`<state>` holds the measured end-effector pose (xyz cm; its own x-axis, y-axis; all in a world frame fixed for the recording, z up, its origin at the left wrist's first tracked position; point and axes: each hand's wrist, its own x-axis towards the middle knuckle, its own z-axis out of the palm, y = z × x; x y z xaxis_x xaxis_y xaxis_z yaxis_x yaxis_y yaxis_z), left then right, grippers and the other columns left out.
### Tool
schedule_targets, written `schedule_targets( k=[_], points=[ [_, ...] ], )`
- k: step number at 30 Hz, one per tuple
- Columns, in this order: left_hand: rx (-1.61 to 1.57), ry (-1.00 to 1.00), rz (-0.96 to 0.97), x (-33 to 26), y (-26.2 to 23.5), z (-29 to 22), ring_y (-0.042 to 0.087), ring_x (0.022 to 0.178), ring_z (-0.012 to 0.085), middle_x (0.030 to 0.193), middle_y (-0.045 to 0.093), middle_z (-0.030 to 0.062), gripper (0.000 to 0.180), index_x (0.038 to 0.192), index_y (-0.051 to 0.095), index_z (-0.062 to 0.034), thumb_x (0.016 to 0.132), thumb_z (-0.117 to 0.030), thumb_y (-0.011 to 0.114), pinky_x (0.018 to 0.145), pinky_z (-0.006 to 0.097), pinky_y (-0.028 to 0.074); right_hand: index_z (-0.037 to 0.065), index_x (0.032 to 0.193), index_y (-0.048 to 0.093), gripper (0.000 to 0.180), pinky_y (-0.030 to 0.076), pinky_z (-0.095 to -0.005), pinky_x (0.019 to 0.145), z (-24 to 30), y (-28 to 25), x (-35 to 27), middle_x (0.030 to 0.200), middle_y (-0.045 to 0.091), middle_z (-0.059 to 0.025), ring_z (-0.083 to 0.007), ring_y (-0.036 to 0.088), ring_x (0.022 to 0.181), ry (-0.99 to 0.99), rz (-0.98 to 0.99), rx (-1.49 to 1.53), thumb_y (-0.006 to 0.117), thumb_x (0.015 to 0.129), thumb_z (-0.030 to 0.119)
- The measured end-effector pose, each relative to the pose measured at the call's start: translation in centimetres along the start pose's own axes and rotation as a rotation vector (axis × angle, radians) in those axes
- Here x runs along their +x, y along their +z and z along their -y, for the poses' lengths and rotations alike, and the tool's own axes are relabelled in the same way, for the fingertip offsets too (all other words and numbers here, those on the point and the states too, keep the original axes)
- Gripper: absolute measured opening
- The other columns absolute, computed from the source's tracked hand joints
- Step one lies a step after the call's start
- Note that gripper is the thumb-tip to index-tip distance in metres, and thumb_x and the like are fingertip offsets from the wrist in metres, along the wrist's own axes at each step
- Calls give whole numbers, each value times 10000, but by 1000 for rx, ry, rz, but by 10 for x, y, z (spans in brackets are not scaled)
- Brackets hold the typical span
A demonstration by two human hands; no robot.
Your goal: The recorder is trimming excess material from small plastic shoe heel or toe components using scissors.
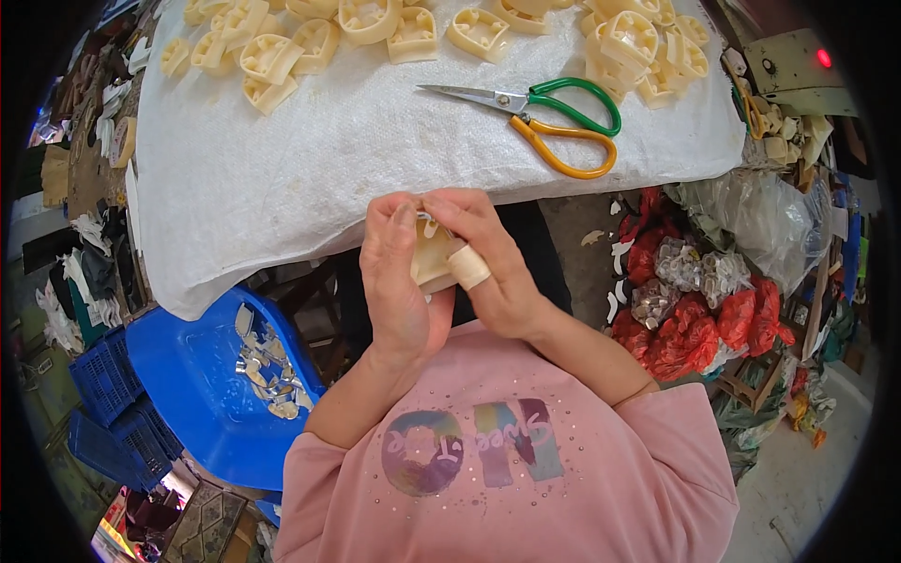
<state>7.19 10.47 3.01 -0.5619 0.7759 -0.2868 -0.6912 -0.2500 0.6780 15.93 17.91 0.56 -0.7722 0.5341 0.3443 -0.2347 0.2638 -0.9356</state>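
Close to my body, just off the table's front edge, both hands are closed around one cream plastic moulded piece (431, 253). My left hand (389, 277) grips its left side, with the thumb at the top. My right hand (497, 263) holds the right side, thumb and fingertips meeting the left ones at the upper edge. A cream wrap of tape (468, 267) circles a digit of the right hand. Something small and pale shows inside the piece beneath the thumbs; its kind is unclear. Beyond the hands, scissors (518, 102) with one green and one orange handle lie partly spread.
White woven sheeting (310, 169) covers the table. Similar cream pieces (272, 58) are heaped along its far side, with another pile (631, 42) at right. At lower left, a blue plastic chair-like tub (183, 375) holds shiny metal bits (272, 371). Red plastic bags (680, 338) lie at right.
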Motion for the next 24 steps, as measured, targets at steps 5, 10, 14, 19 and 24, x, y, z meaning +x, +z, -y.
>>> schedule_targets(
  k=[5, 10, 14, 19, 24],
  points=[
    [58, 28, 3, -1, -1, 4, 506, 953, 127, 959, 493, 14, 251, 1084, 464, -123, 941, -328, 485, 836, 293, 439, 57, 1263, 467, 349, 416, -358, 902, -5, 2, 2, 1177, 462, -167, -302, 512, 1033, -56, -60, -31, 443, 920, 118],
    [-276, -141, 38, 2, -1, -5, 510, 1060, 182, 1081, 513, 67, 338, 1205, 440, -105, 932, -292, 509, 895, 310, 435, 69, 1311, 453, 401, 404, -236, 705, -7, -6, 3, 1139, 485, -72, -125, 494, 889, 382, -56, 439, 394, 973, 276],
    [-221, -160, 167, -2, -4, -9, 491, 1121, 227, 1183, 472, 107, 491, 1311, 339, -103, 862, -163, 528, 937, 360, 433, 56, 1280, 486, 366, 391, -206, 696, 7, -10, 11, 1077, 505, -41, -91, 481, 865, 660, -100, 643, 412, 968, 232],
    [19, -50, 152, -9, -3, 0, 476, 1127, 206, 1199, 428, 97, 571, 1308, 286, -112, 781, -83, 502, 947, 373, 431, 37, 1192, 526, 295, 409, -234, 814, 8, 0, 7, 1046, 511, -53, -115, 497, 929, 390, -138, 453, 439, 913, 76],
    [-17, -78, 191, -2, -5, -3, 479, 1119, 220, 1205, 449, 108, 502, 1314, 315, -99, 868, -235, 503, 924, 391, 437, 48, 1212, 505, 302, 421, -240, 798, 5, -4, 10, 1037, 507, -58, -119, 502, 889, 250, -123, 279, 420, 944, 158]
  ],
)
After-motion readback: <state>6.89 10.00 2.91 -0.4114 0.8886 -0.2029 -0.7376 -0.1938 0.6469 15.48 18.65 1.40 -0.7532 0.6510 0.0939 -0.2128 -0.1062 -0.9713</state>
